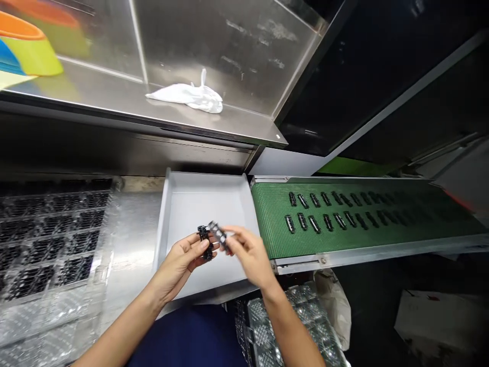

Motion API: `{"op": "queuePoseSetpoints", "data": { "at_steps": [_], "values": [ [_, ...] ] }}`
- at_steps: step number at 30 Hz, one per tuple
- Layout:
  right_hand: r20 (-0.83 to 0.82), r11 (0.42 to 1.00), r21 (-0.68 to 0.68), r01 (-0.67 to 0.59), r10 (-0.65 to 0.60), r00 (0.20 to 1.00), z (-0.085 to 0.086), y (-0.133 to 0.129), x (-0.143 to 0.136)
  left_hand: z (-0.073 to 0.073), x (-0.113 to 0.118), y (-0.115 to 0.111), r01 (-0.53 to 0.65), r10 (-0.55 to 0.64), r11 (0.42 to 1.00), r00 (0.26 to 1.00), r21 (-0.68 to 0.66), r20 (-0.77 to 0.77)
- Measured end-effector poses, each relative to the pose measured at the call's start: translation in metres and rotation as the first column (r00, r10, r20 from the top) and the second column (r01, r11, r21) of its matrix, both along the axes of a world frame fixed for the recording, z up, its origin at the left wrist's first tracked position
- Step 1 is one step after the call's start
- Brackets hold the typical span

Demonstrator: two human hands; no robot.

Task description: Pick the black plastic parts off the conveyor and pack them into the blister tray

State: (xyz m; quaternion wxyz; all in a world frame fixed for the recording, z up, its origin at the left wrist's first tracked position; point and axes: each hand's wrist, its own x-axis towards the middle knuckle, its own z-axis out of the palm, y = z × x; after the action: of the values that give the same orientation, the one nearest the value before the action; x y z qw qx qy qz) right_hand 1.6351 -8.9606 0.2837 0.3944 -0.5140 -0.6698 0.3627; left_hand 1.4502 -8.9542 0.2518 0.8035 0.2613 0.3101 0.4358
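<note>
My left hand (186, 260) pinches a small black plastic part (207, 243) with several short prongs, holding it nearly upright. Close beside it, my right hand (250, 253) grips a second small black part (217, 233), which is tilted and slightly blurred and has a paler, shiny face. The two parts almost meet; I cannot tell whether they touch. Both hands are above a white tray (208, 191) with raised sides. Fingers cover the lower ends of both parts.
On the right, a green conveyor belt (267, 219) carries two rows of black parts (314, 224). Clear compartment trays (49, 239) filled with black parts stand at left. A steel shelf (126, 104) above holds a white cloth-like bundle (191, 97). More clear trays (298, 321) lie below.
</note>
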Motion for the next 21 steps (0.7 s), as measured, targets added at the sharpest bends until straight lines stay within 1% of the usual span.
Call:
{"op": "queuePoseSetpoints", "data": {
  "at_steps": [1, 3, 5, 6, 7, 8, 9, 10, 12, 14, 16, 21],
  "values": [
    [0.017, 0.998, 0.027, -0.058, 0.057, 0.998, 0.002, -0.012, -0.015, 0.001, -0.007, -0.002, -0.008, 0.008, 1.000, 1.000, 0.021, -0.008],
    [0.190, 0.984, 0.139, -0.110, 0.083, 0.978, 0.007, -0.026, -0.035, 0.003, -0.021, -0.006, -0.013, 0.015, 0.999, 0.999, 0.051, -0.039],
    [0.384, 0.950, 0.228, -0.213, 0.113, 0.916, 0.014, -0.029, -0.044, 0.006, -0.037, -0.010, 0.018, -0.013, 0.998, 0.997, 0.062, -0.082],
    [0.447, 0.928, 0.245, -0.281, 0.148, 0.882, 0.016, -0.028, -0.046, 0.007, -0.044, -0.013, 0.052, -0.046, 0.997, 0.994, 0.059, -0.100],
    [0.475, 0.905, 0.252, -0.344, 0.194, 0.859, 0.019, -0.026, -0.048, 0.008, -0.051, -0.015, 0.087, -0.080, 0.995, 0.991, 0.053, -0.110],
    [0.464, 0.884, 0.253, -0.392, 0.245, 0.851, 0.021, -0.024, -0.049, 0.009, -0.057, -0.018, 0.115, -0.110, 0.992, 0.988, 0.042, -0.107],
    [0.418, 0.875, 0.250, -0.414, 0.288, 0.862, 0.022, -0.024, -0.051, 0.009, -0.062, -0.021, 0.135, -0.132, 0.990, 0.987, 0.028, -0.089],
    [0.339, 0.880, 0.247, -0.406, 0.314, 0.887, 0.022, -0.023, -0.054, 0.009, -0.066, -0.023, 0.146, -0.145, 0.989, 0.988, 0.012, -0.057],
    [0.139, 0.917, 0.220, -0.334, 0.310, 0.941, 0.021, -0.026, -0.059, 0.009, -0.071, -0.029, 0.147, -0.146, 0.989, 0.989, -0.020, 0.017],
    [-0.013, 0.944, 0.178, -0.279, 0.286, 0.958, 0.018, -0.031, -0.065, 0.010, -0.073, -0.033, 0.151, -0.147, 0.988, 0.986, -0.047, 0.073],
    [-0.071, 0.948, 0.156, -0.278, 0.292, 0.954, 0.015, -0.036, -0.069, 0.012, -0.073, -0.036, 0.158, -0.152, 0.985, 0.983, -0.064, 0.101],
    [-0.091, 0.940, 0.150, -0.307, 0.322, 0.942, 0.010, -0.038, -0.068, 0.018, -0.068, -0.038, 0.193, -0.183, 0.979, 0.976, -0.070, 0.121]
  ]
}}
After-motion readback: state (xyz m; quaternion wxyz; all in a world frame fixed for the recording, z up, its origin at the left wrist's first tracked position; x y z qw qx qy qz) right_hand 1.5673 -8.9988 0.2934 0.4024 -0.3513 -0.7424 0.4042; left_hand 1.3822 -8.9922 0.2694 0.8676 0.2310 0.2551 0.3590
